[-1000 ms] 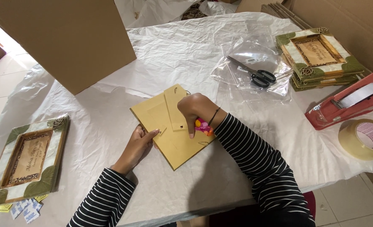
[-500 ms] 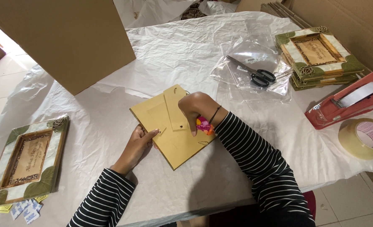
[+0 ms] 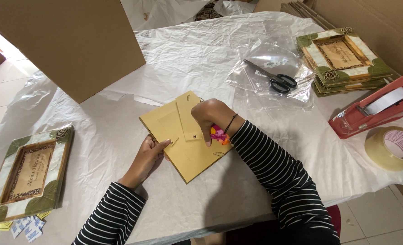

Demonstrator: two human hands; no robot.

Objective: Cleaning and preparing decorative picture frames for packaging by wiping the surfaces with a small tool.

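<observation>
A large brown cardboard box [image 3: 70,43] is stood at the table's far left. Crumpled clear plastic bags [image 3: 274,68] are laid under black scissors. Small white-and-blue sachets [image 3: 26,227] are scattered beside flat yellow packets [image 3: 4,225] at the near left edge.

I noted a table [image 3: 97,149] covered edge to edge with crinkled white paper, standing on a floor of pale tiles [image 3: 11,86] that showed at the left and at the lower right corner. A large brown cardboard box [image 3: 70,41] stood on the table's far left part, and more flat cardboard [image 3: 369,18] leaned at the far right behind it. Light was even and soft, with a brighter patch on the tiles at the left.
</observation>
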